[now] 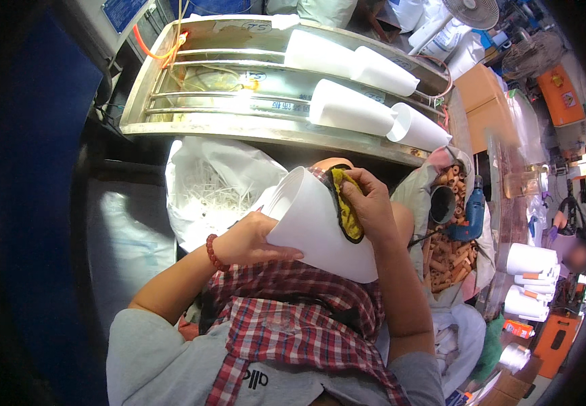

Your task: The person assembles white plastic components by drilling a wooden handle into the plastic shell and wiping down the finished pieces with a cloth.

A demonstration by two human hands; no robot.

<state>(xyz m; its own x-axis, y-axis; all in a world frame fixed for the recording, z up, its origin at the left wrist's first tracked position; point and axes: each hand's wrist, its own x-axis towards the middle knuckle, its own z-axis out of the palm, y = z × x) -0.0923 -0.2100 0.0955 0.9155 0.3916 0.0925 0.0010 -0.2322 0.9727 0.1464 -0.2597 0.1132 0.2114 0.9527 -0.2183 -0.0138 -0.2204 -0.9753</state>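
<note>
A white tapered plastic tube [320, 230], wide and open at its upper left end, lies tilted across my lap. My left hand [255, 240] grips the rim of that open end, thumb along the outside and the other fingers mostly hidden. In my right hand [370, 199] is a yellow cloth [348, 213] with a black edge, pressed against the tube's outer right side. Similar white tubes [357, 108] sit on metal rods in the long metal trough ahead of me.
Beyond my lap runs the metal trough [134, 111]. A white sack [184, 162] of thin white scraps stands left of the tube. To the right, another sack holds brown cylindrical pieces [450, 260] and a blue power drill [474, 213]. A cardboard box [485, 105] stands farther right.
</note>
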